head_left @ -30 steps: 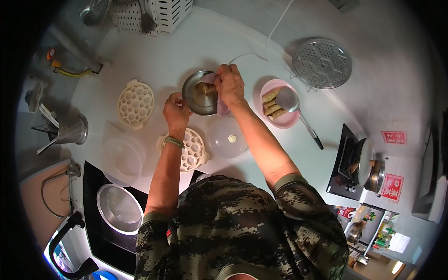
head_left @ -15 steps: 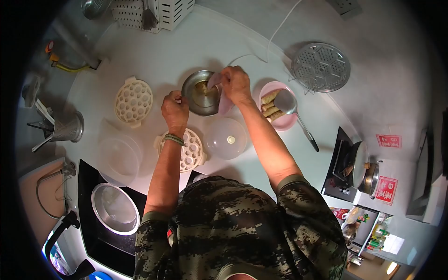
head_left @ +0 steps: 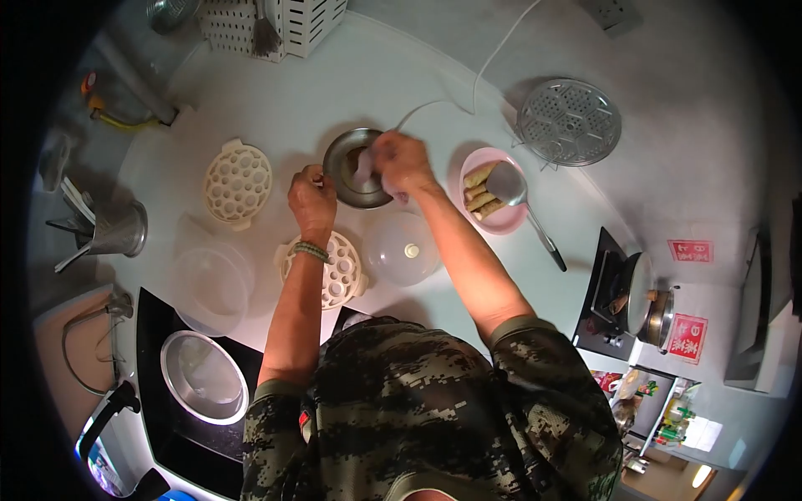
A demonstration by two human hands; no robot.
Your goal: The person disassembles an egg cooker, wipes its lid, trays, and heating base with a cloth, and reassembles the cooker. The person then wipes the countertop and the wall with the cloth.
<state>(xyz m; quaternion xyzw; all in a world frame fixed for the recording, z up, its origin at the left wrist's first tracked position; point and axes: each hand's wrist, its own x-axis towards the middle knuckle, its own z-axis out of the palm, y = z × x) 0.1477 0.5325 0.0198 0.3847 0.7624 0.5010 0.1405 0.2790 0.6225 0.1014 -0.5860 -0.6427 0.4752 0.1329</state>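
Observation:
A round metal pan (head_left: 368, 197) rests on the counter, with something brownish on its bottom. My left hand (head_left: 312, 200) pinches the pan's left rim, its fingers closed there. My right hand (head_left: 403, 163), smeared by motion, is at the pan's right side and holds a pinkish cloth (head_left: 364, 167) that reaches into the pan. Nearest below are a cream plate with round holes (head_left: 341, 271) and a clear lid with a white knob (head_left: 401, 248). To the right, a pink plate (head_left: 504, 224) bears several browned rolls (head_left: 479, 197) and a metal ladle (head_left: 507, 183).
Another holed cream plate (head_left: 238, 184) and a translucent bowl (head_left: 213, 288) are at left. A metal bowl (head_left: 205, 376) sits on the black hob (head_left: 159, 426). A perforated steamer rack (head_left: 570, 122) stands at upper right, a pan (head_left: 640, 294) at far right, a utensil holder (head_left: 125, 228) far left.
My right hand has moved slightly left and down over the pan, taking the pinkish cloth further into it. My left hand stays at the rim. The whole view has shifted slightly.

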